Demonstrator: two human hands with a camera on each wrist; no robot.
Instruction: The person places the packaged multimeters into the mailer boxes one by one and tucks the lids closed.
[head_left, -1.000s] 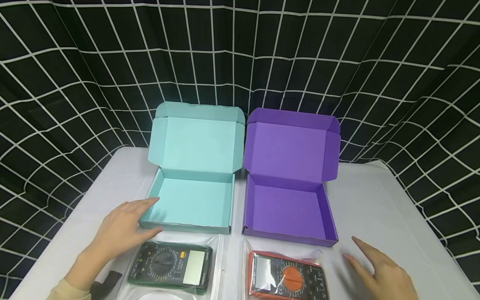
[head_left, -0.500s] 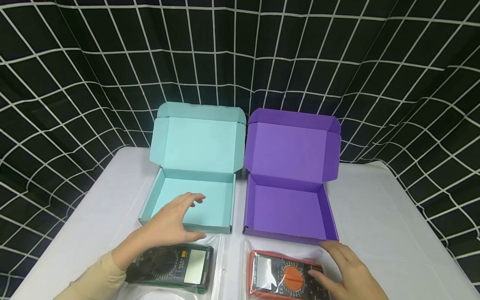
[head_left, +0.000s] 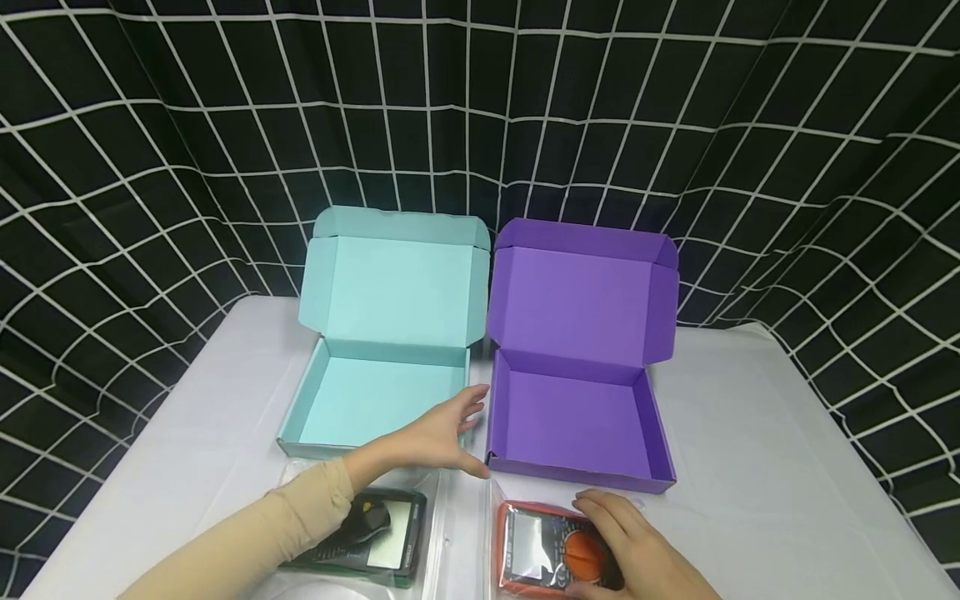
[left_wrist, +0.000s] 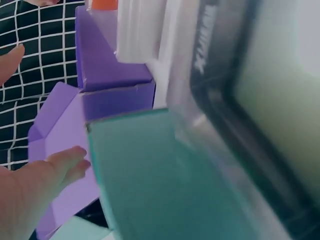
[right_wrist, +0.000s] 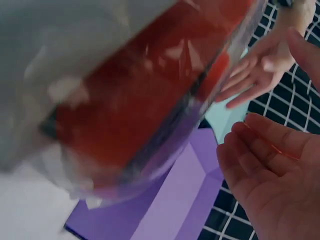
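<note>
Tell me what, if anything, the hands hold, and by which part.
Nothing: the left hand is empty, and the right hand is over the bagged red multimeter without gripping it.

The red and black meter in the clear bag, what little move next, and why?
Maybe lower the left hand to the left end of the red and black meter: that hand looks empty, while the right hand covers the other end.
</note>
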